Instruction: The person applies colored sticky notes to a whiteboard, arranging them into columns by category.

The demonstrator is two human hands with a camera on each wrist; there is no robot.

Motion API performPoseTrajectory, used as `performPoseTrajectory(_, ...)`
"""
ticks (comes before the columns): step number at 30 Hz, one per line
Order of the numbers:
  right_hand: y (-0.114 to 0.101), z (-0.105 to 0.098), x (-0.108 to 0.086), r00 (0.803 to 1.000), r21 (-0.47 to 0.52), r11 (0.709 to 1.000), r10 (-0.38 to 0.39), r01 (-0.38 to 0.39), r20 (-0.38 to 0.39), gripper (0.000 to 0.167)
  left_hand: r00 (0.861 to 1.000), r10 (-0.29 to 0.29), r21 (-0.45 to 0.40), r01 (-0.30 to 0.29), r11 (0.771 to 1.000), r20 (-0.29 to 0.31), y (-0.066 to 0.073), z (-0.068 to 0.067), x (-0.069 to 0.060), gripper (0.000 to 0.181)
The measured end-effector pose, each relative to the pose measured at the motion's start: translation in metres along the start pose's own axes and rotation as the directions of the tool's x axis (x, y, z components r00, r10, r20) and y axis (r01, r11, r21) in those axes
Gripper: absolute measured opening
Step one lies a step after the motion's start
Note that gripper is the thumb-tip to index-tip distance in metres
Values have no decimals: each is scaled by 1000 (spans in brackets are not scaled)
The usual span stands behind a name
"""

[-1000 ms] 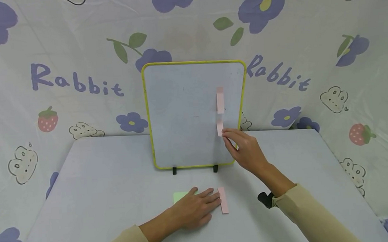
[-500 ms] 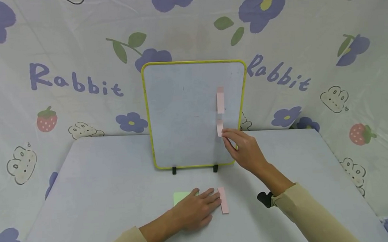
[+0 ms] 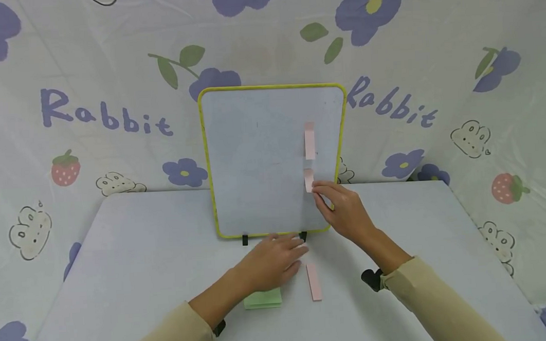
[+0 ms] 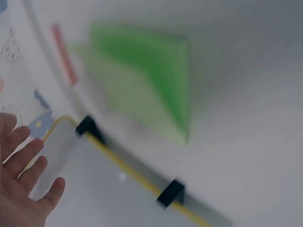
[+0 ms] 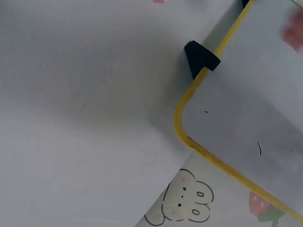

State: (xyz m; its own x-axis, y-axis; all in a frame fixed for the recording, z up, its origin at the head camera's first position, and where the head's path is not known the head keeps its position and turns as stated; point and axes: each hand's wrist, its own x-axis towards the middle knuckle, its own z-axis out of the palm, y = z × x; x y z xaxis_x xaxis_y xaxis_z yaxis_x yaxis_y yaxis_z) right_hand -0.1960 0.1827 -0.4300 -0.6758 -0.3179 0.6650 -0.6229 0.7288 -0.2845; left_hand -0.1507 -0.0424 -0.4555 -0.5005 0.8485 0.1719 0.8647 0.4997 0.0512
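A whiteboard with a yellow rim point(image 3: 270, 87) stands upright; a pink strip point(image 3: 309, 143) is stuck on its right part. Below that strip, the right hand point(image 3: 346, 210) pinches the lower end of a second pink strip point(image 3: 308, 179) at the board. The left hand point(image 3: 270, 262), fingers extended and holding nothing, hovers between the board's foot and a green note pad point(image 3: 263, 300). In the left wrist view the left hand point(image 4: 23, 175) has its fingers spread, and the green pad point(image 4: 165, 61) appears blurred, its top sheet apparently lifted.
A pink pad of strips point(image 3: 314, 282) lies on the white table point(image 3: 157, 259), right of the green pad. Two black feet, the left one point(image 3: 245, 240) and the right one point(image 3: 303, 236), hold the board's lower edge. A patterned cloth point(image 3: 124, 70) hangs behind.
The left hand has left the green and pink pads and moved forward towards the board, uncovering the green pad. The right hand has stayed at the lower pink strip.
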Motion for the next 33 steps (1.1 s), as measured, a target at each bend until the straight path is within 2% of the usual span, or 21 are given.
performPoseTrajectory(1,0,0,0,1000,0,1000,-2,2,-1,18,998,-13,8,13,1000,-59,-5,-7,5,32)
performPoseTrajectory(3,1,0,0,1000,5,1000,-8,8,-4,17,983,-37,49,46,998,-178,-13,-21,14,31)
performPoseTrajectory(4,2,1,0,1000,8,1000,-12,12,-6,18,974,-46,77,65,995,-222,-17,-29,18,32)
performPoseTrajectory(6,2,1,0,1000,14,1000,-21,21,-11,17,961,-62,149,105,983,-271,-24,-41,27,38)
performPoseTrajectory(8,3,2,1,1000,17,999,-27,27,-14,17,962,-67,218,127,968,-263,-30,-50,34,45)
performPoseTrajectory(11,4,2,1,999,16,999,-28,29,-15,16,975,-47,282,110,953,-219,-37,-56,44,49)
performPoseTrajectory(15,4,2,1,999,13,999,-34,35,-14,17,984,-18,343,80,936,-179,-42,-56,52,51)
performPoseTrajectory(19,4,3,2,999,8,999,-42,42,-10,17,988,-18,382,75,921,-151,-44,-54,57,53)
performPoseTrajectory(23,4,3,3,999,2,999,-38,38,-3,18,993,-37,396,79,915,-112,-46,-53,61,53)
performPoseTrajectory(27,4,2,2,999,-6,999,-32,32,13,17,994,-69,438,99,894,-83,-47,-51,65,55)
performPoseTrajectory(30,5,2,1,999,-23,999,-42,42,30,17,992,-94,460,120,880,-80,-48,-50,67,57)
performPoseTrajectory(33,7,1,1,996,-58,995,-77,79,46,20,991,-106,463,132,876,-82,-49,-49,68,57)
